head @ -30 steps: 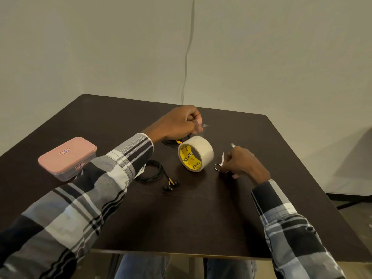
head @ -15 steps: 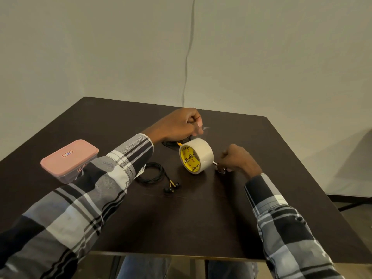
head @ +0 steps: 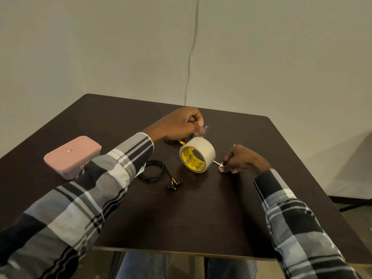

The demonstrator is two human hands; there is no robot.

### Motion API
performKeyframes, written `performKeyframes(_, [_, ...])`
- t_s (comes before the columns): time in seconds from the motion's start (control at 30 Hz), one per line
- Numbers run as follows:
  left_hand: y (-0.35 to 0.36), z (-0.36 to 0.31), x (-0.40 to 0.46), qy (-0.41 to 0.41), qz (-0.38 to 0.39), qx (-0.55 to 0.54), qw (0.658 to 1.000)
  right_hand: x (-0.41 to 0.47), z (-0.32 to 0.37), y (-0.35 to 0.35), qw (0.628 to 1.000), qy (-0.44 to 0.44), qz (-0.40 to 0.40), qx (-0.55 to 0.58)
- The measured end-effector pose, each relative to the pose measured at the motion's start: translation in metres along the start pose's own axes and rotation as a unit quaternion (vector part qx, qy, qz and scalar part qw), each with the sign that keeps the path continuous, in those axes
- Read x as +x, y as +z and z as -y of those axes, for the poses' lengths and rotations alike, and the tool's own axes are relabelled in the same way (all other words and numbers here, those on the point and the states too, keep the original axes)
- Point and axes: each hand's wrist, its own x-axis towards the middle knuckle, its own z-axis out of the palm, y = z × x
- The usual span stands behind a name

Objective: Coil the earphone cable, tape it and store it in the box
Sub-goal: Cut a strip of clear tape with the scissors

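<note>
A clear tape roll (head: 198,155) with a yellow core stands on edge mid-table. My left hand (head: 179,124) is just behind it, fingers pinched on the free tape end (head: 206,128) pulled up from the roll. To the right of the roll, my right hand (head: 242,160) holds small metal scissors (head: 220,164), with the tip pointing at the roll. The coiled black earphone cable (head: 154,171) lies in front of my left forearm, its earbuds (head: 174,184) toward me. The pink-lidded box (head: 72,156) sits shut at the left.
A second bit of black cable with a yellow part (head: 177,141) lies under my left hand. The dark table (head: 201,218) stands in a wall corner, and a thin wire (head: 190,57) runs down the wall behind it.
My right hand turned the scissors from blade-up to pointing left at the roll, moved in close to it, then drew back slightly. My left hand kept its pinch on the tape end.
</note>
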Motion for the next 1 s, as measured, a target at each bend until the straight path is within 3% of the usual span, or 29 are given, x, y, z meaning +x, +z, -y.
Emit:
performKeyframes(0.5, [0.001, -0.004, -0.003, 0.007, -0.013, -0.026, 1.0, -0.013, 0.005, -0.001, 0.999, 0.038, 0.034, 0.019])
performKeyframes(0.67, [0.0, -0.003, -0.005, 0.004, -0.013, -0.032, 0.999, -0.015, -0.001, -0.001, 1.0, 0.006, 0.017, 0.001])
performKeyframes(0.8, [-0.002, -0.002, -0.006, 0.007, -0.017, -0.035, 0.999, -0.015, 0.002, -0.001, 0.996, -0.036, -0.022, -0.082])
performKeyframes(1.0, [0.0, -0.001, -0.004, 0.006, -0.014, -0.034, 0.999, -0.011, 0.015, 0.013, 0.956, -0.079, -0.091, -0.267])
